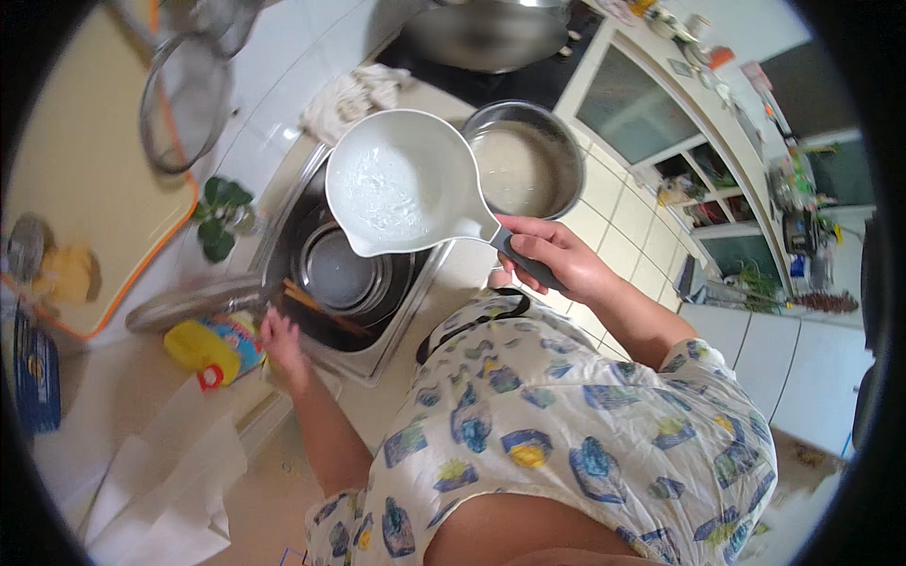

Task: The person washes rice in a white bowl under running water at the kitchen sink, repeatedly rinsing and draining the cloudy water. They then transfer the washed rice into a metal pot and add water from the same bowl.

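My right hand (pixel 555 255) grips the grey handle of a white saucepan (pixel 407 180) with a pouring lip. The pan is held above the sink, and clear liquid glistens on its inside. At the sink's left rim is my left hand (pixel 283 347), blurred, beside a long metallic object (pixel 205 301); whether it touches that object I cannot tell. Below the white pan, nested metal bowls (pixel 341 272) and wooden chopsticks (pixel 311 301) lie in the steel sink (pixel 379 368). A dark-rimmed metal pot (pixel 527 166) with cloudy pale liquid stands behind the pan, partly covered by it.
A yellow detergent bottle (pixel 212 347) lies left of my left hand. Further left are an orange-edged cutting board (pixel 99 163) and a mesh strainer (pixel 185 102). A crumpled cloth (pixel 347 102) is by the sink's far end, near a wok (pixel 488 35) on the black cooktop (pixel 488 88).
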Available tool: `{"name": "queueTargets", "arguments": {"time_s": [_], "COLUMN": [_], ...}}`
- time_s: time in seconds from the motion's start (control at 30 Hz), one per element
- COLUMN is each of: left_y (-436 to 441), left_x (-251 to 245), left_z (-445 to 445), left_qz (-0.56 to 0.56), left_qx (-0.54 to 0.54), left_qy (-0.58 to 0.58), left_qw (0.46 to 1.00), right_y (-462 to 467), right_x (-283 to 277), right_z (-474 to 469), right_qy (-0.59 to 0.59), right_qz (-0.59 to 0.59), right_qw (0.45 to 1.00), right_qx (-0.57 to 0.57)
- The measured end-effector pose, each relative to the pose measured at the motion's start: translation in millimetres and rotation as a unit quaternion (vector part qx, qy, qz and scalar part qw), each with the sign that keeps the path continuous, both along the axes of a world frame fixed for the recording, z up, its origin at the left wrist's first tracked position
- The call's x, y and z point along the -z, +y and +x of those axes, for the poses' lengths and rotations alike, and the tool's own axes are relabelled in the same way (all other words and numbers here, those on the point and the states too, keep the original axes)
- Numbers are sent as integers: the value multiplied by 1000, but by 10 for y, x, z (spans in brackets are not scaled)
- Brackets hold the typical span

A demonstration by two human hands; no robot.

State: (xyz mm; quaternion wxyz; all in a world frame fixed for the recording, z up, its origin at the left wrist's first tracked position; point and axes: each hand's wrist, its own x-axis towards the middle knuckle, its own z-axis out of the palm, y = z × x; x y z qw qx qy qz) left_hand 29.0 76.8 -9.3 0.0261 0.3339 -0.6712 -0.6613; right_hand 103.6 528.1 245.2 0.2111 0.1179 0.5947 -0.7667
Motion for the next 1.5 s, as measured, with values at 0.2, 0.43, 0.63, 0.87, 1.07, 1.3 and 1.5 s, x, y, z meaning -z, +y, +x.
{"name": "queueTargets", "arguments": {"time_s": [0.2,0.43,0.63,0.87,1.07,1.3,1.5], "left_y": [93,343,849,1559,1579,1892,2164], "left_x": [167,171,-176,-823,-1213,-1631,-2023], "left_z": [399,430,281,360,252,95,-43], "left_qz": [-194,-189,-164,-349,-422,-496,-518], "left_qx": [76,152,215,296,312,352,358], "left_qy": [54,75,96,174,225,272,365], "left_qw": [977,967,958,872,821,746,685], "right_y": [450,647,587,582,196,32,12], "right_x": [53,475,657,826,711,606,585], "right_z": [137,225,271,158,99,-21,-6], "right_qy": [49,88,170,334,349,108,86], "right_qz": [187,413,565,639,648,212,82], "right_qw": [975,897,806,693,677,962,986], "right_qx": [111,130,48,12,-14,132,117]}}
